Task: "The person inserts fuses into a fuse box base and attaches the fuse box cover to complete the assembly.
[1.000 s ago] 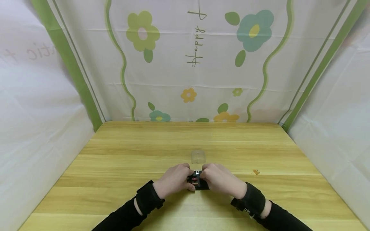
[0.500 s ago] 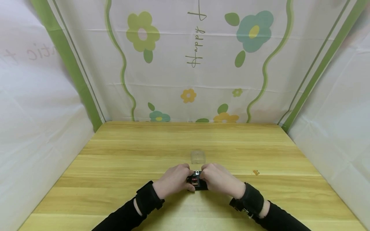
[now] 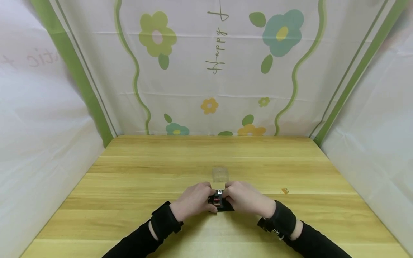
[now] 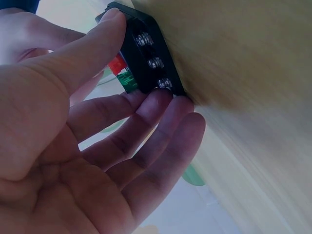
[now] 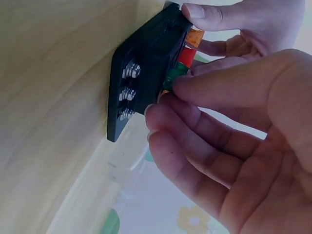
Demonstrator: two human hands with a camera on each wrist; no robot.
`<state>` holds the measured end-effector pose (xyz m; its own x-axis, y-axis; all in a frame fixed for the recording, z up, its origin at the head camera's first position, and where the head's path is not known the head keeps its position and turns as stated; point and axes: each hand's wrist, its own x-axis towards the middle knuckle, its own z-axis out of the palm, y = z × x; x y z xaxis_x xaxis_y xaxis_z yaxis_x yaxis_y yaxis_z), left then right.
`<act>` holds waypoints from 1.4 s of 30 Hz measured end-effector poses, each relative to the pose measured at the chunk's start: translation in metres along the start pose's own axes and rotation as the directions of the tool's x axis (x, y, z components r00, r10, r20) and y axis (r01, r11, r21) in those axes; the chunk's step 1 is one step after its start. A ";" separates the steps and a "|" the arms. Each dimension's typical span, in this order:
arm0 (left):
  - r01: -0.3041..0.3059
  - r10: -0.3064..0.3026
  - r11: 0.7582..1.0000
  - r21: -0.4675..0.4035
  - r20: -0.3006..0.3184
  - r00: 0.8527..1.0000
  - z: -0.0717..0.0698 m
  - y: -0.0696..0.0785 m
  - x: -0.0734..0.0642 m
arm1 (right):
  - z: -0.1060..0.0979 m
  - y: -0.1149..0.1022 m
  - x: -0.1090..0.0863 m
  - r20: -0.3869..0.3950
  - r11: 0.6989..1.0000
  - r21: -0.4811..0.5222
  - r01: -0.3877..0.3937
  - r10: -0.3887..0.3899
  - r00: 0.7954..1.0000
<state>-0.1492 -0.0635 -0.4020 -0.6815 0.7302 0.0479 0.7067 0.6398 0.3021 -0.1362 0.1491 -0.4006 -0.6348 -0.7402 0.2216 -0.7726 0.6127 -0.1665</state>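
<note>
A black fuse block (image 5: 146,63) lies on the table between my hands, a row of screw terminals along its side. Blade fuses stand in it: an orange fuse (image 5: 194,37), a red fuse (image 5: 186,56) and a green fuse (image 5: 174,74). My left hand (image 3: 195,201) grips the block, thumb over one end and fingertips at the base. The thumb and index finger of my right hand (image 3: 246,199) pinch at the row's end beside the green fuse, on a blade fuse mostly hidden by the fingers; a bit of orange shows beneath the thumb.
A clear plastic cover (image 3: 220,174) rests on the wooden table (image 3: 155,165) just beyond the block. Small orange pieces (image 3: 285,191) lie off to the right. Printed cloth (image 3: 187,71) hangs behind the table, with white fabric at both sides.
The view shifts slightly. Both hands stay around the fuse block in nearly the same pose.
</note>
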 end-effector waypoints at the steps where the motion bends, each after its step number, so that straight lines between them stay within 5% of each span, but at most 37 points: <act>1: -0.001 0.001 1.000 -0.001 0.001 1.000 0.000 0.000 0.000 | -0.001 0.001 0.000 0.008 1.000 0.005 0.000 0.000 1.000; 10: -0.008 0.008 1.000 -0.001 0.004 1.000 -0.001 -0.001 0.000 | -0.007 0.006 0.000 -0.002 0.998 0.069 -0.013 0.013 1.000; 17: -0.008 0.008 1.000 -0.012 0.001 1.000 -0.001 0.000 -0.001 | -0.003 0.005 0.000 -0.037 0.999 0.011 0.039 -0.039 0.999; 42: 0.011 -0.011 1.000 -0.002 0.007 1.000 -0.001 0.002 0.000 | 0.000 -0.003 0.002 -0.058 1.000 -0.017 -0.005 0.004 0.998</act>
<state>-0.1482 -0.0628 -0.4001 -0.6880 0.7247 0.0379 0.6987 0.6473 0.3047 -0.1355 0.1459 -0.4001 -0.6360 -0.7207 0.2758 -0.7692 0.6209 -0.1511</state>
